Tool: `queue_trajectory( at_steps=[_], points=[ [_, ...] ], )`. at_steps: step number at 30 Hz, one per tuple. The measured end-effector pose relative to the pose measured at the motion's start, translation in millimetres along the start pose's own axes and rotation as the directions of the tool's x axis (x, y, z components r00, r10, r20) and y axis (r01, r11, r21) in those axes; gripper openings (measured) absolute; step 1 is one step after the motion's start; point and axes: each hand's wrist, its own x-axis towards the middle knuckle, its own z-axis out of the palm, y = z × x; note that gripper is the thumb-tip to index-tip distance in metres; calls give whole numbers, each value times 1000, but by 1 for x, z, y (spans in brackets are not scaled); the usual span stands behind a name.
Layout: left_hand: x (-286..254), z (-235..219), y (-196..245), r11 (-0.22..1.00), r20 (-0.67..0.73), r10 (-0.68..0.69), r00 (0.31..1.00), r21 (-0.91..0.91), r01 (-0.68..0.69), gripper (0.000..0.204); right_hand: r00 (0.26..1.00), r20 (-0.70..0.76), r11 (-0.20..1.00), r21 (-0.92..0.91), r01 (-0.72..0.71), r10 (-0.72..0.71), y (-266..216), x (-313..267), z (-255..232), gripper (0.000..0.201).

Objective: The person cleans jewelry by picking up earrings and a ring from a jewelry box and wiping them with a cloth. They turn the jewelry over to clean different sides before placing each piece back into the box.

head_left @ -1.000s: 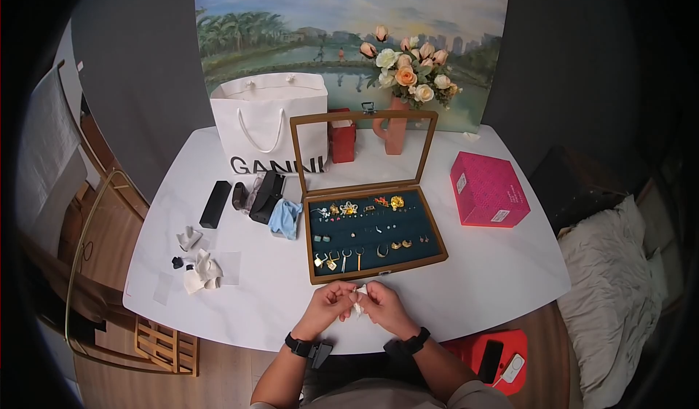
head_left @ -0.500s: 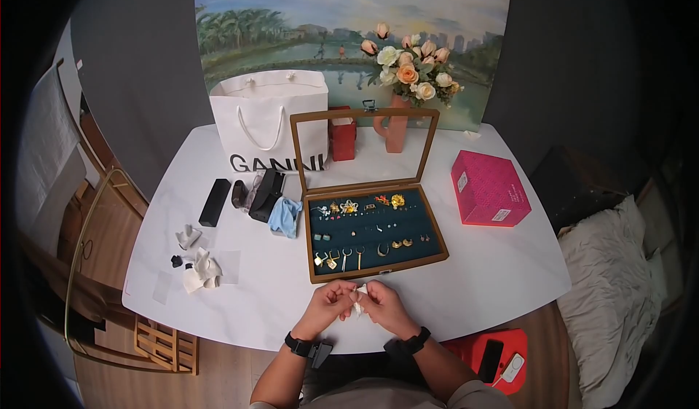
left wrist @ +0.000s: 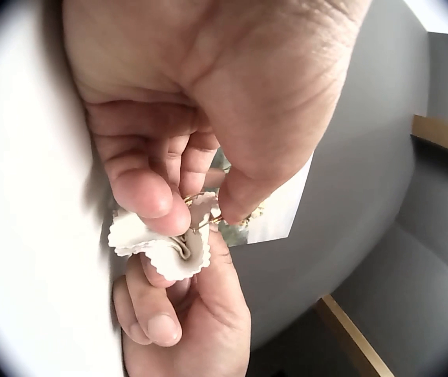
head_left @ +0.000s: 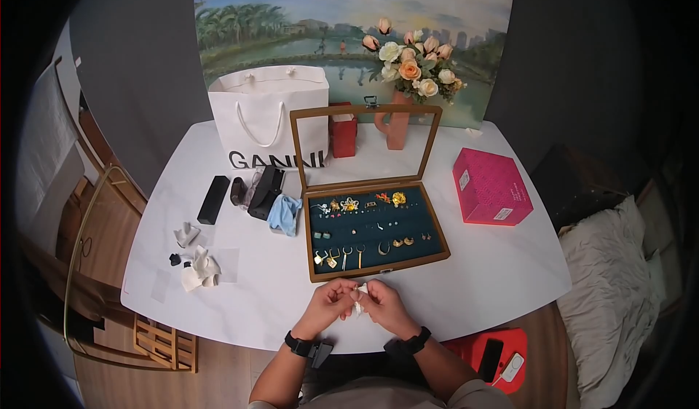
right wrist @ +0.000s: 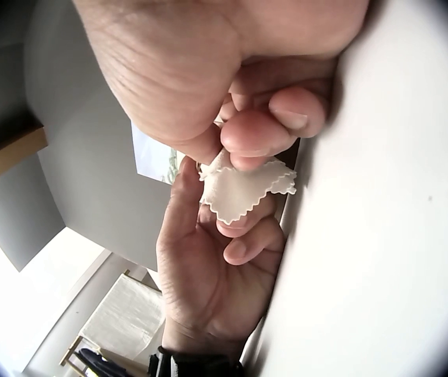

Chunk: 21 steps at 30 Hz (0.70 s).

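Both hands meet over the table's front edge, just before the open wooden jewelry box [head_left: 342, 274]. My right hand [head_left: 384, 311] pinches a small white polishing cloth [right wrist: 235, 192] with a zigzag edge, folded between thumb and fingers. Thumb and fingers of my left hand [head_left: 329, 303] pinch a thin gold-coloured piece of jewelry [left wrist: 217, 220], which touches the cloth; most of it is hidden by fingers and folds. Rows of earrings [head_left: 360, 257] and other small jewelry fill the box's dark teal pad, and its glass lid stands up at the back.
Left on the white table [head_left: 255, 285] lie crumpled white cloths [head_left: 202, 269], a black box [head_left: 213, 200], a dark case [head_left: 266, 192] and a blue cloth [head_left: 284, 214]. A white paper bag [head_left: 269, 118], red box [head_left: 344, 136] and flower vase [head_left: 397, 125] stand behind; a pink box [head_left: 491, 187] sits right.
The head view has tilted slightly, so the table's things sit a little higher. Both hands stay together at the cloth with hardly any visible shift.
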Motion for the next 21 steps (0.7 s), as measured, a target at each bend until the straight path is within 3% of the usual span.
queue_trajectory(
  at_steps=[11,21],
  points=[
    [0,-3,-2,1000,20,-6,1000,16,6,28,998,-20,998,-47,52,-53,12,3,-2,25],
    [-2,0,2,998,16,47,999,-38,-46,25,998,-29,998,47,51,-50,7,0,0,21]
  ],
)
